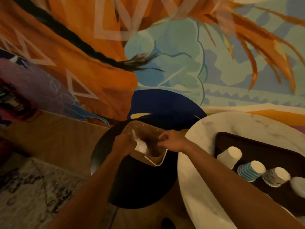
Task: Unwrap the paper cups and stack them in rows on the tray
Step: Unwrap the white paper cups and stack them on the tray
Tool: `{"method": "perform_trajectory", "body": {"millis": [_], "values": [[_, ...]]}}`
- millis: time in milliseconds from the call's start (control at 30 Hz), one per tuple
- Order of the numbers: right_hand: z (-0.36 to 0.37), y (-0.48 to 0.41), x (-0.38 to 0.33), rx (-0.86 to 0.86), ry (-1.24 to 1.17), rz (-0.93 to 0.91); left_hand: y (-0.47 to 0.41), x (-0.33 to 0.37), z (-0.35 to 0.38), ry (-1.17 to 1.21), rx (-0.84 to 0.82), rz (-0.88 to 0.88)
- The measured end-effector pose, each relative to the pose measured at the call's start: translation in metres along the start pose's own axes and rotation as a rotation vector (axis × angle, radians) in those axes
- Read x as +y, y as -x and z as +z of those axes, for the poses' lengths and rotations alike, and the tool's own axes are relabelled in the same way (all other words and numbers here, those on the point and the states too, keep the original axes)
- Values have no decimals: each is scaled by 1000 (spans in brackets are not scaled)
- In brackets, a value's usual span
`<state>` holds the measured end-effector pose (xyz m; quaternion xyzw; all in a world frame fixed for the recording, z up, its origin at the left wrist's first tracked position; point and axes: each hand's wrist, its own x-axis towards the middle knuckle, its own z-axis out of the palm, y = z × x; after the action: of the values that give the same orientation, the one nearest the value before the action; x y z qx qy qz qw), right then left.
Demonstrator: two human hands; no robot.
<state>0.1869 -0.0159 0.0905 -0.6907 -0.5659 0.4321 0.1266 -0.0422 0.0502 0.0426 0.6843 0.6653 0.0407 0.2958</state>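
Note:
My left hand [123, 144] grips a crumpled piece of clear plastic wrap [141, 145] and holds it inside a woven brown basket [156, 161]. My right hand [170, 140] has its fingers curled at the basket's right rim and seems to pinch it. To the right, a dark tray [259, 146] carries several paper cups standing upside down in a row: a white cup [229, 156], a blue striped cup [251, 170], a patterned cup [276, 176] and one more cup [299, 185] cut off by the frame edge.
The tray lies on a round white marble table [206, 129]. The basket sits on a low dark round table [140, 187] to the left of it. A colourful mural covers the wall behind. A patterned rug [33, 187] lies at the lower left.

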Motion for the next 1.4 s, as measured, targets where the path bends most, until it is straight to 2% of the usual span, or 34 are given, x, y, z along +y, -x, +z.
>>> {"method": "perform_trajectory", "body": {"millis": [100,300,533,667,833,967,1100,1267,1400], "values": [[1,-17,1,-26,10,6,-19,-2,11,-9,-77,-7],[10,-48,6,-42,63,4,-60,1,17,-139,-175,91],[34,-69,4,-51,-14,116,-104,-18,25,-334,-466,174],[50,-78,0,-42,-42,177,-123,-19,33,-328,-600,96],[72,-86,-9,-45,-40,205,-135,-21,46,-372,-553,176],[86,-89,-11,-70,-15,191,-145,-21,48,-361,-584,147],[91,-94,-7,-74,-40,258,-150,-24,51,-369,-573,167],[96,-95,-2,-67,-52,314,-150,-24,50,-361,-463,190],[95,-96,-1,-75,-65,338,-147,-19,40,-372,-547,227]]}}
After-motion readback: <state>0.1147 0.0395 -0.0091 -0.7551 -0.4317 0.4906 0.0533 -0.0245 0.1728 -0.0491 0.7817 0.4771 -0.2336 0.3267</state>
